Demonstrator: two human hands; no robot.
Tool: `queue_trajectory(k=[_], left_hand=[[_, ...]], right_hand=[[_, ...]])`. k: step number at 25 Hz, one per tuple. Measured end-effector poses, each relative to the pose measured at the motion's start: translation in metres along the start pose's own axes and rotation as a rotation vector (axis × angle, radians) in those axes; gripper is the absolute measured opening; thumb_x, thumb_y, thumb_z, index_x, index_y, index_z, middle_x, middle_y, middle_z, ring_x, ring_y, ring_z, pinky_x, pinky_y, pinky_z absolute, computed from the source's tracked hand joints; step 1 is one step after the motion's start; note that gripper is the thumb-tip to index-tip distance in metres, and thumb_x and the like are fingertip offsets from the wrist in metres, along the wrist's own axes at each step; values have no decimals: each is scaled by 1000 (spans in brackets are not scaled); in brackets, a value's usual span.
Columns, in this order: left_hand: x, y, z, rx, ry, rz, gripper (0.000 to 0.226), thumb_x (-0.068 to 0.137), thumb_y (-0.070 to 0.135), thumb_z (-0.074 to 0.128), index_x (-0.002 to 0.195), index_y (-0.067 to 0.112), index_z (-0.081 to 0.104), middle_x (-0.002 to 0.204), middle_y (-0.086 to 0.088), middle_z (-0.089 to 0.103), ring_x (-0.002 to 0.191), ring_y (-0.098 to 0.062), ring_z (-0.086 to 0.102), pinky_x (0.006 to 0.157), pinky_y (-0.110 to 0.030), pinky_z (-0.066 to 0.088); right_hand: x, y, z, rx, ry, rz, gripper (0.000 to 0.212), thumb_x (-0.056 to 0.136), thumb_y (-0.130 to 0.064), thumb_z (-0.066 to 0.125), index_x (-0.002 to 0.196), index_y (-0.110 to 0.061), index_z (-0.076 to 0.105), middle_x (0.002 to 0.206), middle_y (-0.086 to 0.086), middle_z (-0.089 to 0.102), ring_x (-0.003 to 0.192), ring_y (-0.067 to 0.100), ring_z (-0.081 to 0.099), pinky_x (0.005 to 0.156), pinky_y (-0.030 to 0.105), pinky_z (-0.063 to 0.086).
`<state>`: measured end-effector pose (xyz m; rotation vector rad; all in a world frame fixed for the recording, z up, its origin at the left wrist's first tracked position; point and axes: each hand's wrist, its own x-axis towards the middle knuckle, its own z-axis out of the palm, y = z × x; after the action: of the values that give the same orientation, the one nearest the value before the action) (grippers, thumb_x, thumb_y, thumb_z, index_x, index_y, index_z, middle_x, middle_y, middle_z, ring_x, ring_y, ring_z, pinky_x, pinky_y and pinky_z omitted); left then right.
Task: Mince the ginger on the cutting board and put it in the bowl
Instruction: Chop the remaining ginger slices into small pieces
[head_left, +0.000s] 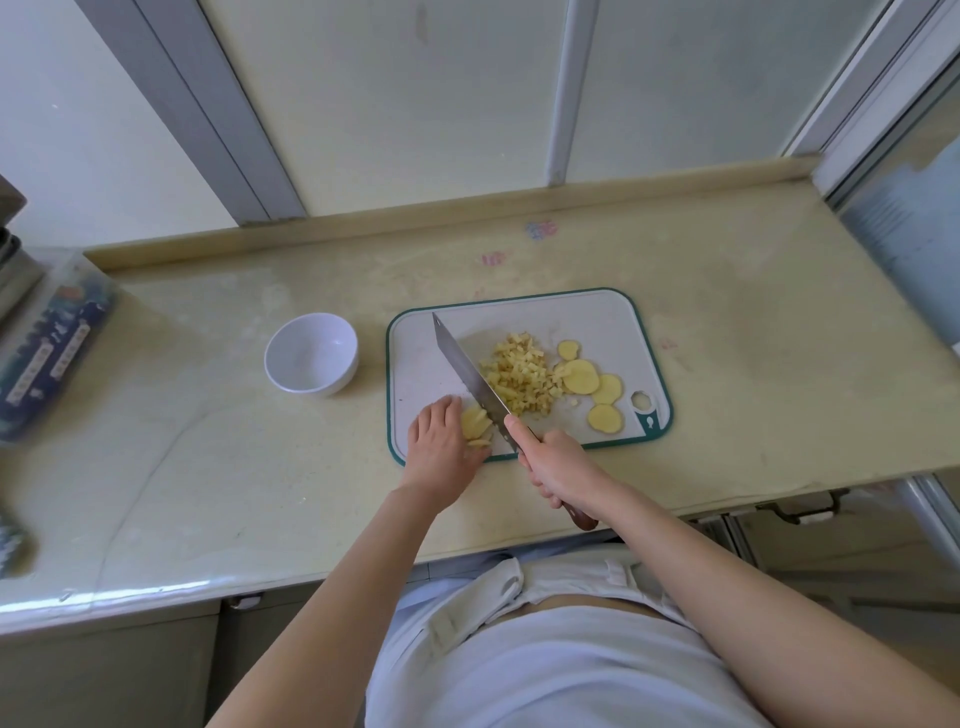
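Note:
A white cutting board (597, 317) with a green rim lies on the counter. A heap of diced ginger (519, 379) sits at its middle, with several round ginger slices (582, 376) to the right. My left hand (441, 441) holds down a small stack of ginger slices (475, 423) at the board's front left, fingers curled on it. My right hand (558, 465) grips the handle of a cleaver (467, 371), whose blade rests against that stack. A white bowl (310, 355), with nothing in it, stands left of the board.
A clear plastic box (47, 353) with dark packets stands at the counter's left end. The raised back ledge (415, 215) runs below the window frames. The counter's front edge (208, 587) is close to my body; a cabinet handle (802, 512) shows at lower right.

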<state>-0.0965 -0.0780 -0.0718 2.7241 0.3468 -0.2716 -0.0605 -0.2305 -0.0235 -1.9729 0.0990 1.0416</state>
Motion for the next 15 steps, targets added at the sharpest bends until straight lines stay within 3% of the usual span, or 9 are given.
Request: queue_trajectory(k=[5, 9, 15], left_hand=[[3, 3, 3, 7, 110, -9, 55, 93, 40, 48, 140, 15, 31, 141, -2, 34, 130, -21, 28, 106, -30, 21], [0, 3, 5, -145, 172, -29, 53, 89, 37, 57, 135, 15, 40, 133, 1, 44, 125, -19, 35, 103, -30, 24], [2, 5, 3, -297, 281, -94, 22, 91, 18, 57, 109, 7, 62, 112, -7, 63, 109, -24, 50, 92, -33, 39]], right_hand=[[-3, -4, -2, 11, 13, -21, 53, 96, -61, 37, 63, -20, 31, 52, -2, 26, 41, 14, 22, 41, 20, 20], [-7, -9, -4, 36, 10, -34, 52, 96, -61, 37, 64, -20, 32, 52, -2, 25, 41, 14, 21, 41, 20, 20], [-9, -12, -2, -4, -17, -28, 53, 95, -62, 36, 63, -20, 32, 51, -4, 25, 41, 13, 21, 42, 21, 21]])
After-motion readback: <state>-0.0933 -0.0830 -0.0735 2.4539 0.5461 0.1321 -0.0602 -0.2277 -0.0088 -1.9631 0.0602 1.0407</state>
